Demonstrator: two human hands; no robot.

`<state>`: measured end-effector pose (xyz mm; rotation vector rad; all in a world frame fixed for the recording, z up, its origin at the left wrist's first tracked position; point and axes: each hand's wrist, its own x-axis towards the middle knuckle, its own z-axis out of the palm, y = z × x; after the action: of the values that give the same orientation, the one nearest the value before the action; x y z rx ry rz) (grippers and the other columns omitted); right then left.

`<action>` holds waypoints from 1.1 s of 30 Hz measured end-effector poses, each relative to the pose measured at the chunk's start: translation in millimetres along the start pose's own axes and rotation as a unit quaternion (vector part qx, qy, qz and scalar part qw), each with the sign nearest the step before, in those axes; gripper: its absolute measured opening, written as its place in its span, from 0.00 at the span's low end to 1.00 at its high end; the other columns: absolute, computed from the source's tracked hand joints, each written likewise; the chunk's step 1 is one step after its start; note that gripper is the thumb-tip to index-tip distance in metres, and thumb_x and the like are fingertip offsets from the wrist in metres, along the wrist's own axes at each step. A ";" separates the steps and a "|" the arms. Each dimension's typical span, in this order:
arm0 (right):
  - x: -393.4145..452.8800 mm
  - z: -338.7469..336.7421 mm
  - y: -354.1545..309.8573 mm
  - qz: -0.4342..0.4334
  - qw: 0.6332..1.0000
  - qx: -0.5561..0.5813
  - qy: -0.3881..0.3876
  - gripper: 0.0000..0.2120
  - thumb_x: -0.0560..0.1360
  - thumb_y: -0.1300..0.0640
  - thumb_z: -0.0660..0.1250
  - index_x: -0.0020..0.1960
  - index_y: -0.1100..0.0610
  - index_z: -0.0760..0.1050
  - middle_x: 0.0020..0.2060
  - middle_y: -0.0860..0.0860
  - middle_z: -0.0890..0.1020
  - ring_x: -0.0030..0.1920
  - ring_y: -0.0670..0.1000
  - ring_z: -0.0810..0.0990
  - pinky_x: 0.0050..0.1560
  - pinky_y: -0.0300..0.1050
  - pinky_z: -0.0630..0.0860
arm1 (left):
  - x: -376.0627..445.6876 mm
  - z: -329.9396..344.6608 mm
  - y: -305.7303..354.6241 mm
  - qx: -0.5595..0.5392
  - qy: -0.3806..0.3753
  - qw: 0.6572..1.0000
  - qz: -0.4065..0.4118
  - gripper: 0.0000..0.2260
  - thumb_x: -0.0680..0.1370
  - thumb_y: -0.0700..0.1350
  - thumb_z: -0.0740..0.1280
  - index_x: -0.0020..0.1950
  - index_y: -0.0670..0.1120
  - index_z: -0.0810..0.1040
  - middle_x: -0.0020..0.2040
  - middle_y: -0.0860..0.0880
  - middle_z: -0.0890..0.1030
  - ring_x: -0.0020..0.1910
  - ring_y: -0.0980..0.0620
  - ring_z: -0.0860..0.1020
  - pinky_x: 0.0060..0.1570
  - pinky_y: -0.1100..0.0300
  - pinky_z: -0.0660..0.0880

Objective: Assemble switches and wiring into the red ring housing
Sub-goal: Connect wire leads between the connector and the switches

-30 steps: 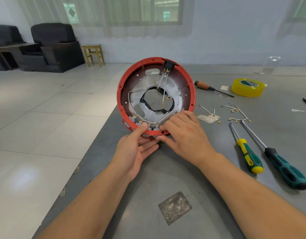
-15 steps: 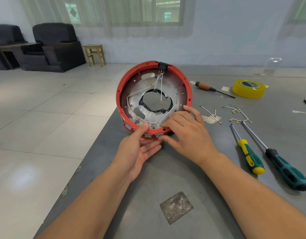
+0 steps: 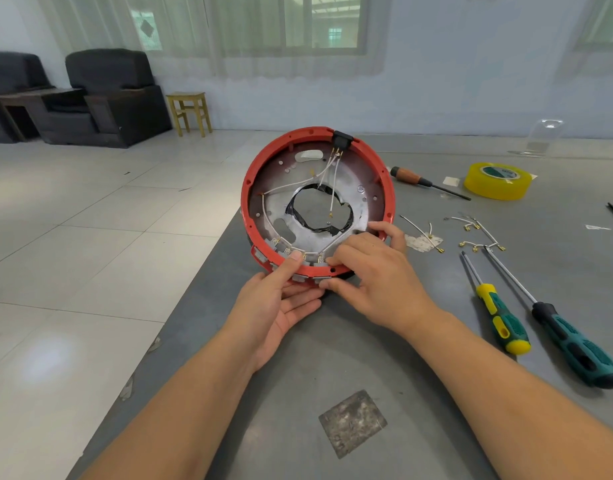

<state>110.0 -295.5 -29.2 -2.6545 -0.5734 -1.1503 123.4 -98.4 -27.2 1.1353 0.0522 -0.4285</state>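
The red ring housing [image 3: 253,181] stands tilted on the grey table [image 3: 419,341]; the left hand [image 3: 274,306] cradles its lower rim, thumb on top; the right hand [image 3: 374,271] curls over the rim — apparently pinching a switch terminal [image 3: 320,259].

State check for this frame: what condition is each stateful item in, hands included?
red ring housing: tilted up, near edge on the table, held
black switch: seated in the top rim, wires attached
hanging white wire: free end loose
left hand: grips the lower rim, thumb on top
right hand: pinches the lower rim
loose wires: lying on the table, unused
screwdrivers: lying untouched
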 end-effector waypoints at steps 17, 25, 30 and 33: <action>-5.3 -4.4 29.0 -0.062 0.998 -0.011 0.005 0.10 0.77 0.45 0.72 0.52 0.49 0.79 0.50 0.43 0.80 0.69 0.50 0.75 0.79 0.59 0.56 | 4.0 -23.6 17.3 0.003 0.027 0.998 0.048 0.33 0.71 0.57 0.80 0.69 0.41 0.76 0.58 0.40 0.87 0.55 0.38 0.87 0.51 0.48 0.85; -12.2 2.1 17.3 0.108 0.990 0.090 -0.020 0.18 0.78 0.46 0.70 0.66 0.48 0.76 0.82 0.47 0.57 0.83 0.50 0.50 0.79 0.54 0.58 | 8.2 -8.3 0.3 -0.065 0.034 0.995 0.067 0.24 0.78 0.48 0.76 0.69 0.38 0.78 0.60 0.37 0.86 0.56 0.41 0.87 0.55 0.49 0.84; -15.9 -0.2 14.7 0.178 0.956 0.226 -0.055 0.29 0.79 0.47 0.67 0.78 0.44 0.64 0.81 0.36 0.39 0.79 0.32 0.44 0.73 0.40 0.58 | 14.1 7.9 -7.3 -0.093 0.056 0.989 0.096 0.23 0.78 0.42 0.76 0.68 0.46 0.68 0.60 0.37 0.84 0.54 0.37 0.87 0.54 0.45 0.85; -15.3 -2.3 19.2 0.229 0.930 0.287 -0.006 0.31 0.79 0.55 0.63 0.80 0.45 0.59 0.81 0.36 0.49 0.78 0.32 0.52 0.72 0.32 0.59 | 17.9 18.7 -10.3 -0.085 0.069 0.988 0.111 0.24 0.77 0.41 0.77 0.65 0.48 0.66 0.58 0.37 0.84 0.52 0.39 0.88 0.53 0.44 0.85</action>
<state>107.0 -317.8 -39.2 -2.1221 -0.2155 -0.6924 132.9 -124.0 -32.6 0.9879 0.0810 -0.1430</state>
